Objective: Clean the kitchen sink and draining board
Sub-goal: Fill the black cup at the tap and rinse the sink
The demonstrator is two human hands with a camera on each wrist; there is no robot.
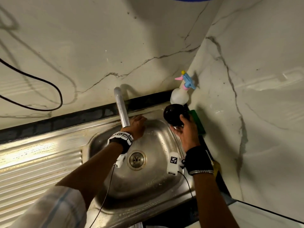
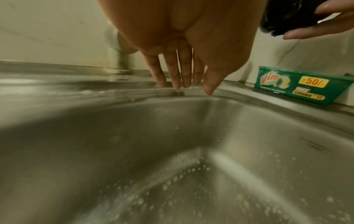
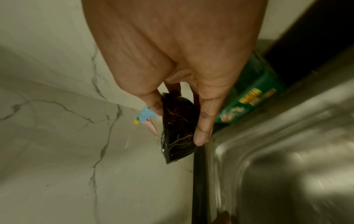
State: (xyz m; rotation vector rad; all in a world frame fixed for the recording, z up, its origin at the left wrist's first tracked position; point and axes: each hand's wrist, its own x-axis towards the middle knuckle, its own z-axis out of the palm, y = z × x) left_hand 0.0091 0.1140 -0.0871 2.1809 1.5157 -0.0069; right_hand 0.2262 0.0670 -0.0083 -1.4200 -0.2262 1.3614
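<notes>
The far rim of the sink (image 1: pixel 164 183) was being rubbed by the flat, straight fingers of the left hand (image 1: pixel 137 127). A dark bowl (image 1: pixel 174 115) was gripped in the right hand (image 1: pixel 187 129) over the far right corner; rinsing water seemingly should be poured next.

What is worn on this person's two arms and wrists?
The left wrist carries a black strap with white blocks printed with black square codes and a thin cable. The right wrist has a black band, a white coded block, a cable and a silver bangle. A pale sleeve covers the left upper arm.
</notes>
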